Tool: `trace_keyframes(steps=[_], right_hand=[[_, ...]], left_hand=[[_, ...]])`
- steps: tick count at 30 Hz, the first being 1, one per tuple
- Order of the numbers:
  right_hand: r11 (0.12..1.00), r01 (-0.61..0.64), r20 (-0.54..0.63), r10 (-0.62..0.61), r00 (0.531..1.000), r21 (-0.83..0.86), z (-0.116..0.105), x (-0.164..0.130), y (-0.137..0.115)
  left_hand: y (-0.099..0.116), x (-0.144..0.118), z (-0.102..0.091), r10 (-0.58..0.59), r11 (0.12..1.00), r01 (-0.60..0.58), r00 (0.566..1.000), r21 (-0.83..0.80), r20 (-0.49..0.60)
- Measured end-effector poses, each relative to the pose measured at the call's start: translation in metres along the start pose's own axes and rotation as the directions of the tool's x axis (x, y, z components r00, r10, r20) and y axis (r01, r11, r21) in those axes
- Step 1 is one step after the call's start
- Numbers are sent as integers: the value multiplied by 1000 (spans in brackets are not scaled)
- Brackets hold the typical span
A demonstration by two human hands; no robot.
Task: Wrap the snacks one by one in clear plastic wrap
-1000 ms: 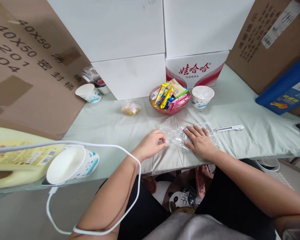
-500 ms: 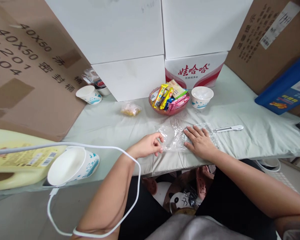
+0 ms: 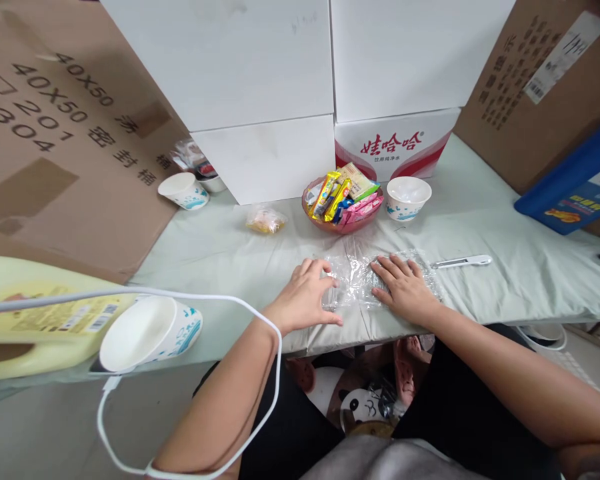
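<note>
Looking down from my head camera, I am pressing both palms onto a clear plastic bag point(image 3: 356, 283) that is lying flat near the front edge of the table point(image 3: 505, 267). My left hand point(image 3: 307, 293) is resting open, fingers spread over the bag's left end. My right hand point(image 3: 403, 287) is lying open and flat on its right part, gripping nothing. A white pen-like tool point(image 3: 461, 262) is sitting just beside the bag, to the right. Behind the bag, a pink bowl of wrapped snacks point(image 3: 343, 200) is standing beside a white paper cup point(image 3: 409, 197). Another paper cup point(image 3: 150, 331) is lying tipped on its side at my far left, well apart.
</note>
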State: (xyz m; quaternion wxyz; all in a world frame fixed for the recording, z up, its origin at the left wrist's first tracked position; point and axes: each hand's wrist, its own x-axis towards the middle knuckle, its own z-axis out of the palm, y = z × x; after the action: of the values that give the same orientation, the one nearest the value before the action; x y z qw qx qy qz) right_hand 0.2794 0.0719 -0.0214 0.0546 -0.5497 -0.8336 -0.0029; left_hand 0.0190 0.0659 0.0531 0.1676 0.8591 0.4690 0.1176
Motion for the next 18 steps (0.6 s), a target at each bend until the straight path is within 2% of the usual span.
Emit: trace_keyframes(steps=[2, 5, 6, 8, 10, 12, 14, 18], right_hand=[[1000, 0, -3, 0, 1000, 2, 0, 0, 0], [1000, 4, -9, -3, 1000, 7, 1, 0, 0], [1000, 5, -10, -5, 1000, 9, 1, 0, 0], [1000, 7, -9, -6, 1000, 12, 1, 0, 1], [1000, 7, 0, -7, 1000, 12, 0, 0, 1], [1000, 5, 8, -5, 1000, 11, -1, 0, 1], [1000, 3, 10, -3, 1000, 11, -2, 1, 1], [1000, 5, 17, -5, 1000, 12, -4, 1, 0]], left_hand=[[2, 2, 3, 74, 997, -74, 997, -25, 10], [-3, 5, 6, 199, 954, -173, 976, -244, 85], [-6, 7, 9, 197, 925, -148, 974, -350, 108], [-12, 9, 16, 110, 827, -5, 982, -562, 153], [-17, 12, 24, -10, 669, 172, 975, -723, 223], [-20, 14, 30, -47, 534, 282, 951, -797, 304], [-20, 15, 32, -25, 485, 306, 941, -819, 337], [-20, 13, 24, 98, 464, 234, 945, -854, 312]])
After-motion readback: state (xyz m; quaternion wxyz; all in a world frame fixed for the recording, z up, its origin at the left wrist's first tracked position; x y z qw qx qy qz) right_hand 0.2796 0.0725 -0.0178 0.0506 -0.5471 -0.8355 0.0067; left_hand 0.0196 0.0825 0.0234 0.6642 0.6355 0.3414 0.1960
